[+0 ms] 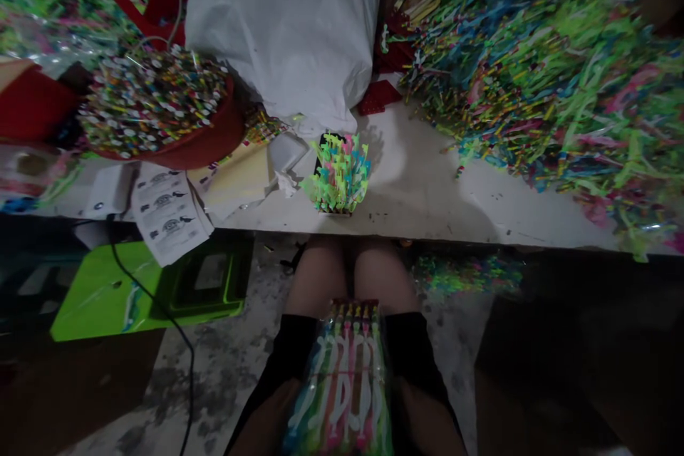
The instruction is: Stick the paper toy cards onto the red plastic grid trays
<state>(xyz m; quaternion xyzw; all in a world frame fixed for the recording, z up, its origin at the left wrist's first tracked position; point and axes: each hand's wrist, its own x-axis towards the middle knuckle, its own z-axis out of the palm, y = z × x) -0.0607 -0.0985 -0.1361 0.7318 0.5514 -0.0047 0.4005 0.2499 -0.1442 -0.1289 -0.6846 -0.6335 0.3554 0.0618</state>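
A clear plastic packet (347, 377) of colourful sticks, with white, pink, green and blue shapes along them, is upright over my lap. Dim skin of my left hand or forearm (278, 406) shows beside the packet's left edge. On its right edge is a similar dark patch of my right hand or forearm (427, 410). The fingers of both are hidden behind the packet or lost in shadow, so their grip does not show. Ahead, a small bunch of similar sticks (339, 174) stands upright near the table's front edge.
On the white table (417, 192) lie a large pile of colourful sticks (534, 100), a red basin of sticks (214, 132), a big white sack (288, 21) and printed sheets (171, 214). A green plastic stool (112, 292) and a black cable (189, 370) are below left.
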